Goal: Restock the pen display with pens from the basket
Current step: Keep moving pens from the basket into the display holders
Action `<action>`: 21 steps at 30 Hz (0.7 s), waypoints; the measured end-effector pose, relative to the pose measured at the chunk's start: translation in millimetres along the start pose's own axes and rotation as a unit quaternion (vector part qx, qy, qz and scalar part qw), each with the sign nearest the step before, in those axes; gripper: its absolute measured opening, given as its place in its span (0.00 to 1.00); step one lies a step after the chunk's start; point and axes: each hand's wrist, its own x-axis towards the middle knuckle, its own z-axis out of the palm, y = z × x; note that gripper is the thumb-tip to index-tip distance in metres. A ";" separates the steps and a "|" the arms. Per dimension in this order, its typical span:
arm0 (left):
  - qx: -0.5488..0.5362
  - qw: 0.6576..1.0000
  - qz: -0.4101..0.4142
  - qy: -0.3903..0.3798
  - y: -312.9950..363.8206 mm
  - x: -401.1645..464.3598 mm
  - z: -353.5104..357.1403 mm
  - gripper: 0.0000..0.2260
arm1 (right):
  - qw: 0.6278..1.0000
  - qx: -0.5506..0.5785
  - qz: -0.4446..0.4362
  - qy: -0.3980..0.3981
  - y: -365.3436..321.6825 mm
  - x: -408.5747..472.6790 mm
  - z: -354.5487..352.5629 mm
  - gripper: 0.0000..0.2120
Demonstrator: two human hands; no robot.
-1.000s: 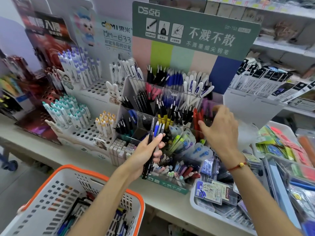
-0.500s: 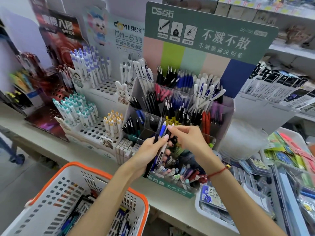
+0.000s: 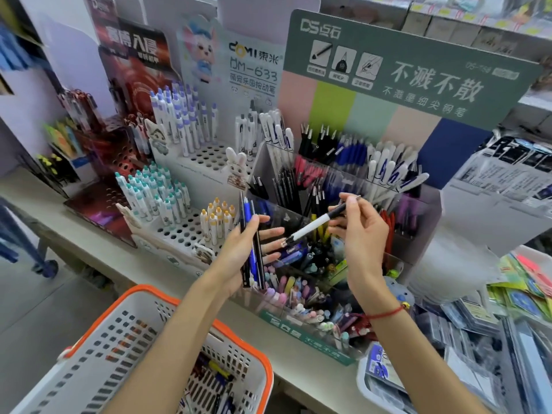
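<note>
Your right hand [image 3: 363, 231] now has a single pen [image 3: 318, 221] pinched between thumb and fingertips; half a second ago that hand was only reaching into the bundle, so you have just pulled one out. The pen is white in the middle with dark ends, tilted, its upper end toward the back of the display and its lower end pointing at your left palm. Your left hand [image 3: 249, 249] has its thumb clamped on the remaining pens [image 3: 254, 252], a blue one among dark ones, standing nearly upright, while its other fingers are spread straight.

So one pen is ready to place. The clear display [image 3: 424, 216] sits just behind both hands on the tabletop [image 3: 149, 270], its compartments sorted by colour; the white-bodied pens stand in the rear right one. The basket [image 3: 125, 348], with more pens inside, is below your left forearm.
</note>
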 end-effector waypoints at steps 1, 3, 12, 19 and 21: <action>-0.003 1.000 -0.002 0.004 0.1 1.4 -4.8 0.13 | 1.000 0.002 -0.009 0.010 0.0 2.5 1.0 0.10; 0.009 1.000 -0.002 0.006 -2.5 4.0 -11.3 0.13 | 0.999 0.004 -0.028 0.028 -0.6 5.5 3.0 0.09; 0.027 0.999 0.010 -0.025 -0.1 4.4 -17.3 0.12 | 0.996 -0.008 -0.079 0.033 -1.6 8.8 16.9 0.08; 0.002 1.000 0.021 -0.003 5.9 4.9 -28.7 0.12 | 0.999 -0.013 -0.052 0.011 8.1 14.0 20.0 0.10; -0.003 1.000 0.018 0.002 5.0 3.8 -32.3 0.12 | 0.999 -0.026 -0.044 0.004 12.2 13.0 21.8 0.11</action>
